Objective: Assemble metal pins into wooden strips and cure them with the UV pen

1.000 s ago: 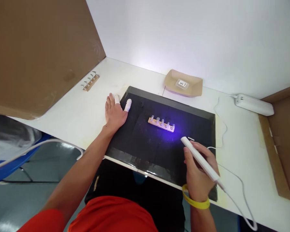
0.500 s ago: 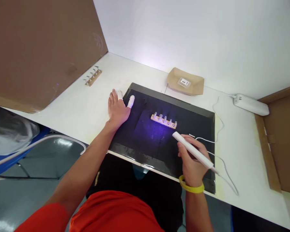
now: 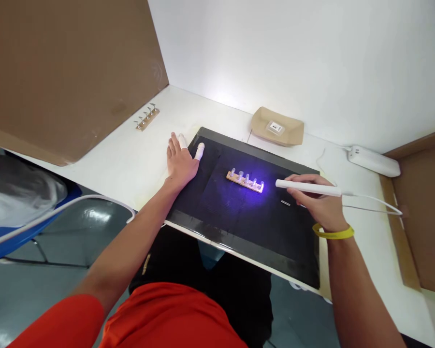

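My right hand (image 3: 321,200), a yellow band at its wrist, is closed around a white corded UV lamp wand (image 3: 308,187). The lamp points left and throws violet light on a small wooden strip (image 3: 245,182) that carries several upright clear nail tips in a row. This strip lies on the black mat (image 3: 221,212), a short way from the lamp's end. Resting flat at the mat's left edge, my left hand (image 3: 183,164) has its fingers spread and holds nothing. White finger cots cover its thumb and index finger.
Another wooden strip (image 3: 147,119) with several upright pieces lies by the cardboard panel (image 3: 76,72). A brown paper tray (image 3: 277,126) holding a small labelled packet stands at the wall. A white power strip (image 3: 373,161) lies at the right. A small thin piece (image 3: 285,203) lies near my right hand.
My right hand has moved right and away from me with the lamp, which now lies more level and shines from the strip's right end. My left hand stays on the mat's edge.
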### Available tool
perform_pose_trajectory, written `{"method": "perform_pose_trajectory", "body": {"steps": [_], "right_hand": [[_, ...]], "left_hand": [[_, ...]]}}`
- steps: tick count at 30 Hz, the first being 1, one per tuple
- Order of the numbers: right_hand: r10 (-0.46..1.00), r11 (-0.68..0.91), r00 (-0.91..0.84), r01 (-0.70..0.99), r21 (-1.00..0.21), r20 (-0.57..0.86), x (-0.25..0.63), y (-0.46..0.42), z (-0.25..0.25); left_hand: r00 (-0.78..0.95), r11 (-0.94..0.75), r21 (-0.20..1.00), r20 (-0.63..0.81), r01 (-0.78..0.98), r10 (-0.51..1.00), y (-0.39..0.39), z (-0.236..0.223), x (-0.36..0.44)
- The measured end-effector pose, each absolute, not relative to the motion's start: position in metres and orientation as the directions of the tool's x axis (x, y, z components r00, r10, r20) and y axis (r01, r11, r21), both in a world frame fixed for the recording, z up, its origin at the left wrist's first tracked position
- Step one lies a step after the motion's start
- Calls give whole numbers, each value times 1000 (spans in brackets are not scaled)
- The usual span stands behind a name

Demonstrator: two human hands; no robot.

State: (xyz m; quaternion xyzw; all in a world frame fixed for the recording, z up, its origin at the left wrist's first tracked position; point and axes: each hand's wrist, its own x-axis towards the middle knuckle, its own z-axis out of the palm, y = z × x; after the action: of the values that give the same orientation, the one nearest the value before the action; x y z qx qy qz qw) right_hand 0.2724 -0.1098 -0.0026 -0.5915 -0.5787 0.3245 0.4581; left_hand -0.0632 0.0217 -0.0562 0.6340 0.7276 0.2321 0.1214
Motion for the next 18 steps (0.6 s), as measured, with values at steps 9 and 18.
{"method": "perform_pose_trajectory", "body": {"steps": [9,18], "right_hand": [[974,179,28,511,-841,224,264,-89,36],[970,213,16,436,-874,244,256,-96,36]], "left_hand": [[-169,81,482,142,872,975,20,-54,-61],[-168,61,506,170,860,971,20,-55,-62]]}}
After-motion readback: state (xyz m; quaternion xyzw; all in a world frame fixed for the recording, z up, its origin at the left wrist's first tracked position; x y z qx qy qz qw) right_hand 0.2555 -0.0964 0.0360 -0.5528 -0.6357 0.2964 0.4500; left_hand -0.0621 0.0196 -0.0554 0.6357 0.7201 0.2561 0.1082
